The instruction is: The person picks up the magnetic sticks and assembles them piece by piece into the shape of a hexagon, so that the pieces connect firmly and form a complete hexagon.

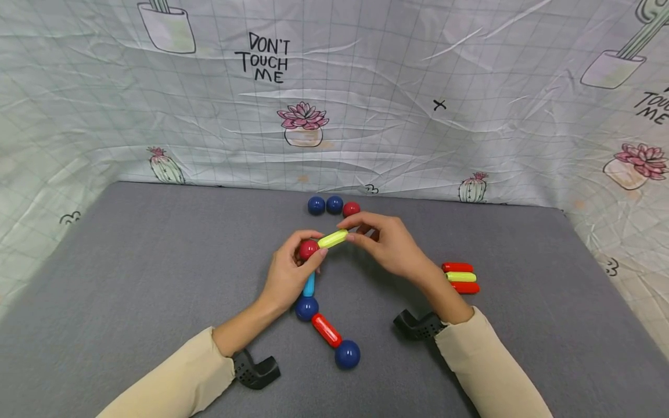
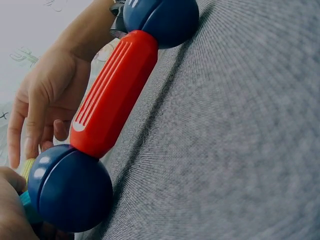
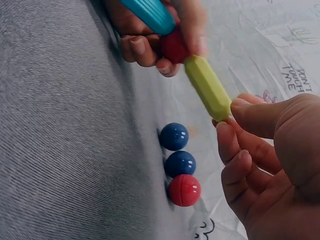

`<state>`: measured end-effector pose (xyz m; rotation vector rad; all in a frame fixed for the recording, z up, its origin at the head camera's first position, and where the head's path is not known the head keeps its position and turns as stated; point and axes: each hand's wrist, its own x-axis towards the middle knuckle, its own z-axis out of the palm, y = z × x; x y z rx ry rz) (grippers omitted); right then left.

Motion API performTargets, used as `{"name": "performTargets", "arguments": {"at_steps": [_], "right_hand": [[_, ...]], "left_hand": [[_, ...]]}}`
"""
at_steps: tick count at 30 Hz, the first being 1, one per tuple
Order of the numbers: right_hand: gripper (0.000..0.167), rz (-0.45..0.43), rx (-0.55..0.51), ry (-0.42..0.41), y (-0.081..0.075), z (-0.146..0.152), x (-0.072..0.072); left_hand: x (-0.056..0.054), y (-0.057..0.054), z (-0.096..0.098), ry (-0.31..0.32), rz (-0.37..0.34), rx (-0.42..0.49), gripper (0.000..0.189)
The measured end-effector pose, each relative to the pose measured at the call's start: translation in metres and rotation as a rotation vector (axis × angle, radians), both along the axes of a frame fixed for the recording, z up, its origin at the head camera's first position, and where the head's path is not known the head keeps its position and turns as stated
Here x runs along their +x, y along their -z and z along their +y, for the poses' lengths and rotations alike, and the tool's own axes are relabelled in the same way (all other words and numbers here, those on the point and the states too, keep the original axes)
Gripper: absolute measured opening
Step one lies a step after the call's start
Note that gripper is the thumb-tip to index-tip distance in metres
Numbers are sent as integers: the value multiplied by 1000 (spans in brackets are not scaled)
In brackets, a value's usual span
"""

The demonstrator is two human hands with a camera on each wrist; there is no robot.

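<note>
My left hand point(image 1: 290, 270) grips a red ball point(image 1: 309, 249) between thumb and fingers. From that ball a yellow-green rod point(image 1: 333, 238) points up to the right, and my right hand point(image 1: 389, 244) pinches its far end. Below the red ball runs a light-blue rod point(image 1: 309, 285), partly covered by the left hand. It meets a blue ball point(image 1: 306, 308), from which a red rod point(image 1: 326, 330) leads to another blue ball point(image 1: 347, 355). In the right wrist view the yellow-green rod point(image 3: 207, 86) touches the red ball point(image 3: 173, 46); how deeply they join cannot be seen.
Two blue balls point(image 1: 316, 205) and a loose red ball point(image 1: 352, 209) stand in a row behind the hands. At the right, two red rods point(image 1: 457, 267) lie with a yellow-green rod point(image 1: 461, 277) between them. A printed cloth point(image 1: 366, 145) hangs behind the grey table point(image 1: 157, 278).
</note>
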<state>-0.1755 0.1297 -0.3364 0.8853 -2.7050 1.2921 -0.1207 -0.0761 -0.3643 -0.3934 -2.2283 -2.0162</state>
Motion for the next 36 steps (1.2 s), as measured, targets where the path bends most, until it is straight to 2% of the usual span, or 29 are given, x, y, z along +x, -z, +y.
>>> {"name": "performTargets", "arguments": {"at_steps": [7, 13, 14, 20, 28, 32, 36], "right_hand": [[21, -30, 9, 34, -12, 16, 2], [22, -3, 61, 97, -18, 48, 2], [22, 0, 72, 103, -18, 55, 2], [21, -34, 98, 144, -16, 100, 7], [26, -145, 113, 189, -6, 149, 13], [27, -157, 154, 180, 2, 168, 16], [25, -149, 192, 191, 7, 182, 19]], "left_hand": [[1, -1, 2, -80, -5, 13, 27], [1, -3, 2, -146, 31, 32, 25], [-1, 1, 1, -159, 32, 34, 25], [-15, 29, -2, -220, 0, 57, 29], [-16, 32, -3, -275, 4, 107, 25], [-17, 31, -3, -282, 3, 118, 25], [-17, 31, -4, -261, -3, 92, 28]]}}
